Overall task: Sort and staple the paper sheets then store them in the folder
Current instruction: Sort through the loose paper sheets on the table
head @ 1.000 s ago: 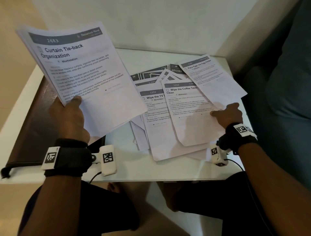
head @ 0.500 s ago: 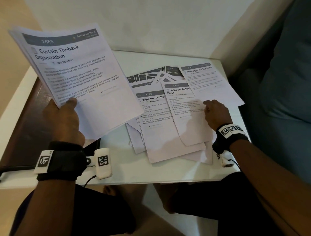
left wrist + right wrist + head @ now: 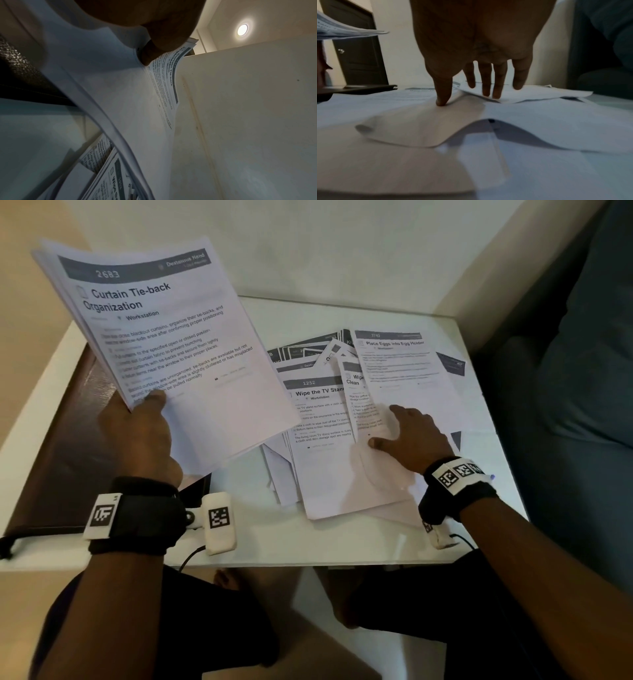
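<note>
My left hand (image 3: 144, 433) holds up a stack of printed sheets (image 3: 164, 344), its thumb pressed on the top page headed "Curtain Tie-back Organization" (image 3: 171, 81). A loose pile of printed sheets (image 3: 342, 440) lies spread across the middle of the white table. My right hand (image 3: 407, 433) rests on this pile with straight, spread fingers (image 3: 486, 81), pressing the "Place Eggs into Egg Holder" sheet (image 3: 404, 371) over the "Wipe the Coffee Table Clean" sheet (image 3: 356, 405). A dark brown folder (image 3: 65, 440) lies on the table's left side, partly under the held stack. No stapler is in view.
The white table (image 3: 274, 542) stands against a cream wall, with a bare strip along its front edge. A teal sofa (image 3: 582, 371) rises at the right. My knees show below the table's front edge. A dark door (image 3: 359, 54) stands behind at the left.
My right hand has slid left and nearer, dragging the "Place Eggs into Egg Holder" sheet over the coffee table sheet. The left hand keeps the stack raised.
</note>
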`<control>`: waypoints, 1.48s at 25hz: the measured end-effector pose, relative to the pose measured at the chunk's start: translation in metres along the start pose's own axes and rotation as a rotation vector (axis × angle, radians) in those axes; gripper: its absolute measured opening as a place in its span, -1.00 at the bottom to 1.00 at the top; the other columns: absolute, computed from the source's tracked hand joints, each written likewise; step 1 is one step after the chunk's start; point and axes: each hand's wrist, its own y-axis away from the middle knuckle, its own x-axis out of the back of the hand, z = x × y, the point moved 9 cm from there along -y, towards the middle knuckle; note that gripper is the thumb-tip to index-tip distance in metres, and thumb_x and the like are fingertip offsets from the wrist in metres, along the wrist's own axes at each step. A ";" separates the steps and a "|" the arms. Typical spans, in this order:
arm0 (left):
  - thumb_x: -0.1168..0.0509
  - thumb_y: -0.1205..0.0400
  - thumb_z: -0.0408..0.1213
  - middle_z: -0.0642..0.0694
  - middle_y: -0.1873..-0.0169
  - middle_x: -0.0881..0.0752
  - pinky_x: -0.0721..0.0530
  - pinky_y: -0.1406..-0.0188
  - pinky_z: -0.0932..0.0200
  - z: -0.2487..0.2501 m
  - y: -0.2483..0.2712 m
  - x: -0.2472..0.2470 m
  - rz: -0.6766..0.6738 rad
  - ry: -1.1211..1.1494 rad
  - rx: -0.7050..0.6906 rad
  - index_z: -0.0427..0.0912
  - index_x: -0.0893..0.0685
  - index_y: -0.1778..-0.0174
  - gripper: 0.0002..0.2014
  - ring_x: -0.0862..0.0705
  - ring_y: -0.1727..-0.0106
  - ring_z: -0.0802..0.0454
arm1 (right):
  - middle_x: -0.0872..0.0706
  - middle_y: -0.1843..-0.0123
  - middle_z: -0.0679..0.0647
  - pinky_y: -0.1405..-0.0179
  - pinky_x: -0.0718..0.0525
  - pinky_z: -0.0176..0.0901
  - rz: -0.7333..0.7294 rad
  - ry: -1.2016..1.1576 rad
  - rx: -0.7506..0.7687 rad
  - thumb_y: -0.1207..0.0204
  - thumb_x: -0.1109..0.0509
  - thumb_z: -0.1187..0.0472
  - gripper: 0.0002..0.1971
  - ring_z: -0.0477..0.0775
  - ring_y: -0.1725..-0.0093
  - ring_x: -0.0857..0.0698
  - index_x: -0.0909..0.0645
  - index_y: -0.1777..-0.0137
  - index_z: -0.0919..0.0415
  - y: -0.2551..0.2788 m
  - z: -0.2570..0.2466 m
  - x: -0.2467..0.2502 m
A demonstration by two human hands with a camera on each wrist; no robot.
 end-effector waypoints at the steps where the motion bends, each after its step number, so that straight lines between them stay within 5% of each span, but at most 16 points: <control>1: -0.33 -0.76 -0.29 0.20 0.10 -0.68 -0.59 0.28 0.50 0.001 0.001 0.001 0.003 0.002 0.002 0.12 -0.57 -0.22 -0.79 -0.71 0.16 0.39 | -0.42 -0.63 0.13 -0.47 -0.52 0.33 0.006 -0.010 0.033 -0.52 -0.43 -0.33 -0.16 0.28 -0.58 -0.41 -0.27 -0.70 0.01 0.000 -0.008 0.002; 5: -0.32 -0.76 -0.35 0.19 0.08 -0.67 -0.61 0.29 0.53 0.009 0.006 0.006 0.015 -0.016 -0.022 0.06 -0.57 -0.27 -0.76 -0.70 0.11 0.35 | -0.41 -0.57 0.13 -0.36 -0.57 0.26 0.025 0.061 0.077 -0.61 -0.34 -0.30 -0.31 0.23 -0.54 -0.42 -0.40 -0.61 0.09 0.008 -0.036 0.013; 10: -0.32 -0.77 -0.38 0.21 0.10 -0.66 -0.57 0.37 0.62 0.016 0.010 0.005 0.001 -0.030 -0.044 0.04 -0.54 -0.22 -0.78 -0.70 0.22 0.45 | 0.02 -0.80 -0.05 -0.54 -0.42 0.35 -0.197 0.099 0.397 -0.22 -0.27 -0.71 0.12 0.07 -0.78 0.02 -0.17 -0.69 -0.10 0.073 -0.115 -0.044; 12: -0.32 -0.76 -0.38 0.21 0.11 -0.66 -0.57 0.36 0.61 0.018 0.010 0.006 0.007 -0.014 -0.043 0.03 -0.54 -0.22 -0.77 -0.71 0.23 0.46 | 0.06 -0.81 0.00 -0.52 -0.44 0.38 -0.192 0.112 0.424 -0.25 -0.34 -0.66 0.14 0.10 -0.79 0.03 -0.09 -0.72 -0.07 0.077 -0.119 -0.052; 19: -0.33 -0.76 -0.34 0.18 0.06 -0.69 -0.64 0.22 0.46 0.022 0.015 0.008 0.019 -0.039 -0.036 0.05 -0.58 -0.26 -0.77 -0.72 0.09 0.31 | -0.05 -0.79 -0.10 -0.44 -0.54 0.41 -0.186 -0.021 0.451 -0.58 -0.39 -0.29 -0.24 0.03 -0.73 -0.11 -0.19 -0.71 -0.16 0.050 -0.096 -0.038; 23: -0.34 -0.75 -0.32 -0.02 -0.12 -0.74 -0.76 -0.13 0.09 0.023 0.017 0.009 0.028 -0.042 -0.020 0.08 -0.58 -0.21 -0.79 -0.75 -0.05 0.17 | -0.12 -0.79 -0.07 -0.53 -0.48 0.36 -0.108 -0.029 0.408 -0.72 -0.32 -0.06 -0.36 0.07 -0.71 -0.19 -0.17 -0.74 -0.13 0.030 -0.082 -0.018; 28: -0.30 -0.77 -0.38 0.15 0.01 -0.70 -0.65 0.13 0.44 0.027 0.020 0.007 0.017 -0.058 -0.048 0.01 -0.60 -0.31 -0.74 -0.70 0.14 0.37 | 0.05 -0.84 -0.01 -0.68 -0.20 0.42 -0.141 0.083 0.146 -0.72 -0.23 -0.17 -0.30 0.10 -0.80 -0.02 -0.08 -0.79 -0.04 -0.003 -0.027 -0.004; 32: -0.31 -0.76 -0.38 0.13 0.00 -0.70 -0.70 -0.04 0.24 0.028 0.020 0.007 0.022 -0.058 -0.055 0.01 -0.61 -0.33 -0.73 -0.70 0.08 0.29 | 0.11 -0.84 0.04 -0.66 -0.27 0.42 -0.097 0.137 0.116 -0.77 -0.14 -0.09 -0.32 0.12 -0.81 0.04 0.00 -0.80 0.05 -0.004 -0.025 0.001; 34: -0.30 -0.77 -0.37 0.06 -0.08 -0.70 -0.70 -0.09 0.18 0.027 0.019 0.005 0.005 -0.068 -0.046 -0.04 -0.60 -0.41 -0.70 -0.69 0.04 0.26 | 0.15 -0.84 0.01 -0.65 -0.29 0.41 -0.065 0.084 0.250 -0.76 -0.11 -0.19 -0.29 0.10 -0.81 0.07 0.04 -0.81 -0.01 0.015 -0.055 -0.006; 37: -0.29 -0.78 -0.35 0.06 -0.14 -0.68 -0.68 -0.06 0.23 0.027 0.021 0.006 0.010 -0.092 -0.043 -0.08 -0.59 -0.48 -0.67 -0.67 0.04 0.28 | 0.35 -0.82 -0.07 -0.66 -0.05 0.45 -0.219 0.114 0.397 -0.45 -0.09 -0.64 0.01 0.06 -0.80 0.28 0.24 -0.77 -0.26 0.052 -0.095 -0.045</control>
